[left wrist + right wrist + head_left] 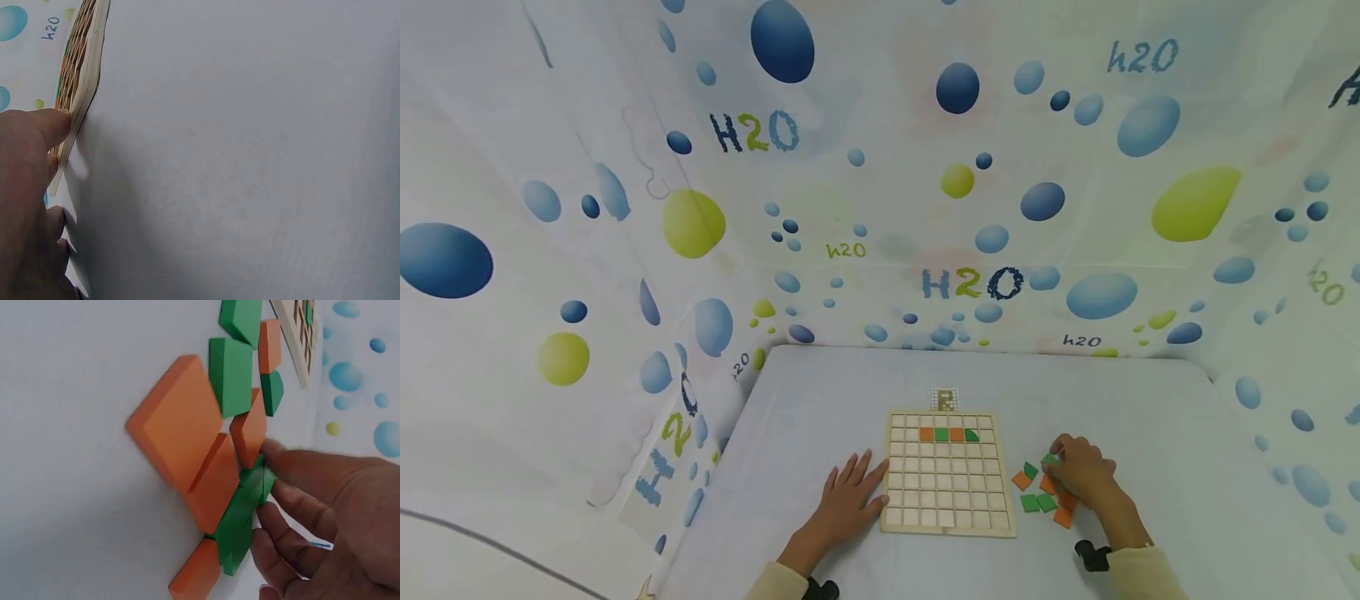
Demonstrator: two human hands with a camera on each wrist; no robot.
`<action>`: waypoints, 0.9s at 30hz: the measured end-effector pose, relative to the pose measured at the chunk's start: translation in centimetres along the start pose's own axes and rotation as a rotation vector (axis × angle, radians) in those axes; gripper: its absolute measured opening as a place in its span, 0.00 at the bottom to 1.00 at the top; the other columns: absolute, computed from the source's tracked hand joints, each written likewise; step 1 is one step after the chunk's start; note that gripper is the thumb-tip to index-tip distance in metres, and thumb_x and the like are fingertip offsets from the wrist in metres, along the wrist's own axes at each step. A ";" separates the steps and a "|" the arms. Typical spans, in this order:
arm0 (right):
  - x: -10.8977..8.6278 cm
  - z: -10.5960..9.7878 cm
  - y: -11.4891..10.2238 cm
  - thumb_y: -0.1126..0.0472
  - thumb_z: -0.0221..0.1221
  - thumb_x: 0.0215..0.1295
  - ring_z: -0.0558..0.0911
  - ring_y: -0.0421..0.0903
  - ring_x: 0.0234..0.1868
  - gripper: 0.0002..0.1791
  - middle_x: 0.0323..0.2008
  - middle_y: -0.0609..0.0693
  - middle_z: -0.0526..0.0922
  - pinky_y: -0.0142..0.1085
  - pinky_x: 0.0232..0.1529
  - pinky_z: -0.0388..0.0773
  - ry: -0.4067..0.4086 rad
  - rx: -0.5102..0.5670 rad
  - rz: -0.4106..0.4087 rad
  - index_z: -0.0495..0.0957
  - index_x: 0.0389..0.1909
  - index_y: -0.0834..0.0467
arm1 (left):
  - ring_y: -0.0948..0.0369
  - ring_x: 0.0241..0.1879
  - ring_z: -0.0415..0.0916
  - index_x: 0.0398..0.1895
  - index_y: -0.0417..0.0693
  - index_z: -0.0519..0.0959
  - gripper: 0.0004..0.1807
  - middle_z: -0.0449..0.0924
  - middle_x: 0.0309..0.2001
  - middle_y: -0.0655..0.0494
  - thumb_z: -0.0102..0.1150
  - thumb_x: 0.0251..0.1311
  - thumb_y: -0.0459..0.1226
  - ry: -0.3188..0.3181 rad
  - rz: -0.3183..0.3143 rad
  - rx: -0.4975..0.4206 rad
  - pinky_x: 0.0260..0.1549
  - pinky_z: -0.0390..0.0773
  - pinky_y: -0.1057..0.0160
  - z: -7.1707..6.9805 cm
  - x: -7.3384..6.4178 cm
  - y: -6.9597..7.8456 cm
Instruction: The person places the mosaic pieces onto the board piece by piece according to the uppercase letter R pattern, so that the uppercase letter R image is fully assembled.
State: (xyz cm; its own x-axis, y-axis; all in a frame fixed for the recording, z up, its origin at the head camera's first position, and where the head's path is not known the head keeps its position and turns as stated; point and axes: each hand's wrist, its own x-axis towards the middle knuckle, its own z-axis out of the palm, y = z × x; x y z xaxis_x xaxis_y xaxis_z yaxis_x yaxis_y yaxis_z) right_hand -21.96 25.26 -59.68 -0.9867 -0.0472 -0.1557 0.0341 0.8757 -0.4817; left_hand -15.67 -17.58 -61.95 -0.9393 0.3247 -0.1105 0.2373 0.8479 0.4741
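Observation:
My left hand (pixel 847 504) lies with its fingers spread at the left edge of a wooden grid board (pixel 887 467). In the left wrist view, the thumb (pixel 56 125) touches the board's rim (pixel 94 56). An orange tile (pixel 927 434), a green tile (pixel 942 434), another orange tile (pixel 957 434) and a green rounded tile (pixel 972 435) sit side by side in an upper row. Right of the board, my right hand (pixel 1084 471) bends over loose tiles. Its thumb and fingertips pinch a green tile (pixel 269 481) at the pile's edge; the fingers partly hide it.
Several loose orange tiles (pixel 178 422) and green tiles (pixel 231 378) lie close together, some overlapping. A small pattern card (pixel 943 399) lies just beyond the board's far edge. The white table (pixel 820 392) is bordered by a curtain (pixel 880 208) printed with drops.

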 end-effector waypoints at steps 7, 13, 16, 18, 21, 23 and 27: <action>0.5 0.8 0.5 0.62 0.67 0.69 0.80 0.64 0.49 0.13 0.47 0.62 0.81 0.61 0.44 0.72 0.034 0.024 -0.051 0.80 0.51 0.60 | 0.33 0.82 0.48 0.82 0.56 0.64 0.34 0.54 0.83 0.39 0.53 0.78 0.54 0.029 0.025 -0.044 0.72 0.45 0.23 0.3 0.0 -0.4; 1.2 1.8 0.6 0.63 0.64 0.71 0.78 0.65 0.55 0.16 0.53 0.64 0.78 0.64 0.48 0.70 0.042 0.095 -0.044 0.78 0.57 0.62 | 0.36 0.83 0.47 0.83 0.58 0.64 0.34 0.53 0.84 0.42 0.51 0.78 0.56 0.053 0.033 -0.045 0.74 0.44 0.25 1.0 0.2 -1.0; 1.4 2.1 0.6 0.62 0.64 0.72 0.76 0.66 0.57 0.17 0.54 0.65 0.77 0.66 0.49 0.68 0.037 0.121 -0.040 0.77 0.57 0.62 | 0.36 0.82 0.46 0.83 0.59 0.63 0.34 0.53 0.84 0.42 0.50 0.79 0.57 0.053 0.035 -0.041 0.73 0.44 0.24 1.2 0.2 -1.1; 1.5 2.2 0.5 0.61 0.63 0.72 0.77 0.66 0.57 0.16 0.55 0.65 0.77 0.66 0.49 0.69 0.041 0.125 -0.036 0.77 0.57 0.62 | 0.36 0.83 0.46 0.83 0.60 0.62 0.35 0.52 0.84 0.42 0.49 0.79 0.57 0.043 0.032 -0.029 0.73 0.44 0.24 1.2 0.3 -1.2; 1.7 2.5 0.3 0.61 0.63 0.73 0.77 0.64 0.55 0.16 0.53 0.65 0.77 0.65 0.49 0.69 0.055 0.130 -0.037 0.78 0.56 0.62 | 0.37 0.83 0.46 0.84 0.60 0.61 0.35 0.51 0.85 0.43 0.48 0.79 0.57 0.031 0.027 -0.009 0.74 0.44 0.25 1.3 0.3 -1.2; 1.9 2.6 0.2 0.61 0.63 0.73 0.78 0.62 0.54 0.15 0.52 0.64 0.77 0.64 0.49 0.69 0.067 0.131 -0.040 0.78 0.56 0.63 | 0.38 0.83 0.46 0.84 0.60 0.61 0.35 0.51 0.85 0.45 0.49 0.79 0.57 0.021 0.016 0.005 0.75 0.45 0.26 1.3 0.4 -1.3; 2.3 3.2 -0.2 0.62 0.63 0.73 0.78 0.60 0.51 0.15 0.49 0.62 0.78 0.62 0.48 0.69 0.085 0.149 -0.056 0.78 0.55 0.64 | 0.38 0.83 0.47 0.84 0.59 0.62 0.35 0.52 0.85 0.45 0.51 0.78 0.56 0.018 0.014 0.007 0.74 0.46 0.26 1.2 0.4 -1.2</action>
State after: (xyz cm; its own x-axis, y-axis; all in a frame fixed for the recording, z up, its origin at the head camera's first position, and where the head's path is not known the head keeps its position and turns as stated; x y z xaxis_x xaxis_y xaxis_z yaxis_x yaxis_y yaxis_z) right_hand -23.70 23.49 -62.67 -0.9974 -0.0475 -0.0546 -0.0043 0.7918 -0.6107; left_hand -16.01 -17.95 -63.57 -0.9402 0.3292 -0.0878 0.2525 0.8461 0.4694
